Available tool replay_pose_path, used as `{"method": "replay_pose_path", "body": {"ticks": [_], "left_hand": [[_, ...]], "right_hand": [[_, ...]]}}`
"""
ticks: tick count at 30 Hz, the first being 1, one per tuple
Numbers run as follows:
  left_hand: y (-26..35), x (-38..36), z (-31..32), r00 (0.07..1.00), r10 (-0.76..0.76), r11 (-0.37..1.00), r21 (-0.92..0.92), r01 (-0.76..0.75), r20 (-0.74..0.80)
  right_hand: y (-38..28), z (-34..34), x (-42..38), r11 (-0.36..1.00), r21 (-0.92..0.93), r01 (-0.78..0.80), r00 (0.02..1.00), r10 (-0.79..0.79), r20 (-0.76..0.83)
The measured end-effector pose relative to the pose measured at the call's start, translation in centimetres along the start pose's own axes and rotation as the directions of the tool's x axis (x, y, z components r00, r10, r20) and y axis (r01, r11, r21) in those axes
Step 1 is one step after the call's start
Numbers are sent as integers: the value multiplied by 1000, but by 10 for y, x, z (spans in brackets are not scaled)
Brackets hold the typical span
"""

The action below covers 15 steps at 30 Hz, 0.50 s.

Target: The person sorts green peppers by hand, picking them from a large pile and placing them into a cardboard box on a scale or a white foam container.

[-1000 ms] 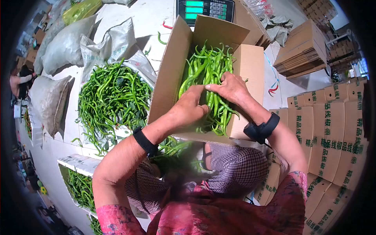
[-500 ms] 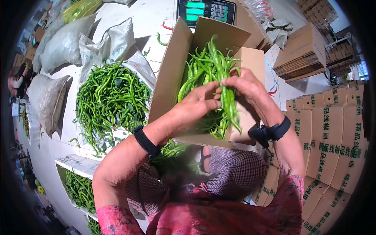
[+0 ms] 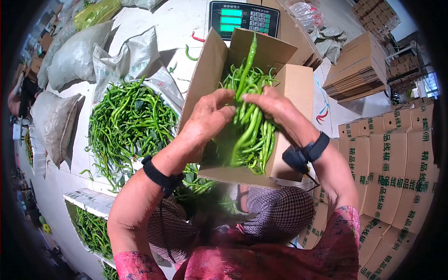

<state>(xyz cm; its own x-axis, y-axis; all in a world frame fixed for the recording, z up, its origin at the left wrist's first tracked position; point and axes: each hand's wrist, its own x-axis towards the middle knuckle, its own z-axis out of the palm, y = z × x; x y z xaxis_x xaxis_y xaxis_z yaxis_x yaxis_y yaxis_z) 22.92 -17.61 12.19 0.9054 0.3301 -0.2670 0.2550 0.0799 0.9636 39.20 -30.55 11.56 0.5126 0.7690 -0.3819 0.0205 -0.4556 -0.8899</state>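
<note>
Long green chili peppers (image 3: 252,135) fill an opened cardboard box (image 3: 291,112) in front of me. Over it, my right hand (image 3: 272,106) is closed on a loose bunch, thumb pressed across the top. One long green chili pepper (image 3: 248,63) sticks up from that bunch toward the far flap. My left hand (image 3: 207,114) grips the bunch's left side with bent thumb and forefinger; its other fingers are mostly hidden. The lowest peppers of the bunch blur with motion near the box's near side.
A large heap of green chili peppers (image 3: 133,126) spills from a white sack (image 3: 133,56) at left. Behind the box stands a digital scale display (image 3: 245,18). Flattened cartons (image 3: 357,70) and stacked printed boxes (image 3: 392,172) fill the right. More full sacks (image 3: 79,53) lie far left.
Both hands have shifted left over the box, with the bunch between them. One pepper now points up well above the others. The view has tipped slightly.
</note>
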Motion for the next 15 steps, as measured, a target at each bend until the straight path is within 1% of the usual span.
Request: {"method": "replay_pose_path", "body": {"ticks": [1,2,3,4,5,6,7,8,9,10,11,12,13,14,15], "left_hand": [[-5,0,1,1000,2,1000,2,-2,-1],[-9,2,2,999,37,996,84,-36,-13],[-12,4,3,997,74,984,165,-69,-22],[-14,5,4,993,112,966,236,-102,-29],[-7,4,5,992,119,966,234,-109,-30],[3,1,6,989,139,958,258,-123,-43],[7,-2,6,987,151,950,283,-130,-54],[3,1,5,991,124,965,236,-110,-47],[2,1,2,991,122,965,240,-107,-48],[3,1,0,990,123,966,235,-105,-63],[3,1,-1,989,124,968,228,-104,-78],[3,0,-3,990,94,978,196,-72,-104],[1,2,-6,989,98,978,194,-76,-107],[-3,4,-9,986,113,972,218,-84,-124],[-5,4,-11,982,124,966,245,-87,-140]], "right_hand": [[-5,-10,2,957,169,-236,971,229,64],[-5,-16,9,937,135,-323,946,318,58],[-1,-14,12,940,132,-314,949,310,54],[3,-11,12,971,151,-186,982,188,2],[3,-10,12,985,162,-55,997,64,-49],[-1,-16,18,995,103,5,988,11,-153],[14,-36,44,993,116,27,991,-12,-131],[6,-48,52,998,62,22,976,-8,-216],[-3,-53,55,1000,7,16,954,-13,-298],[-7,-52,54,1000,7,18,955,-15,-296],[-11,-49,53,999,-48,-21,947,4,-322],[-16,-47,53,993,-103,-61,937,21,-350],[-18,-42,50,992,-108,-58,937,17,-349],[-19,-30,43,905,-425,-12,869,-201,-452],[-20,-20,38,719,-695,-21,772,-430,-468]]}}
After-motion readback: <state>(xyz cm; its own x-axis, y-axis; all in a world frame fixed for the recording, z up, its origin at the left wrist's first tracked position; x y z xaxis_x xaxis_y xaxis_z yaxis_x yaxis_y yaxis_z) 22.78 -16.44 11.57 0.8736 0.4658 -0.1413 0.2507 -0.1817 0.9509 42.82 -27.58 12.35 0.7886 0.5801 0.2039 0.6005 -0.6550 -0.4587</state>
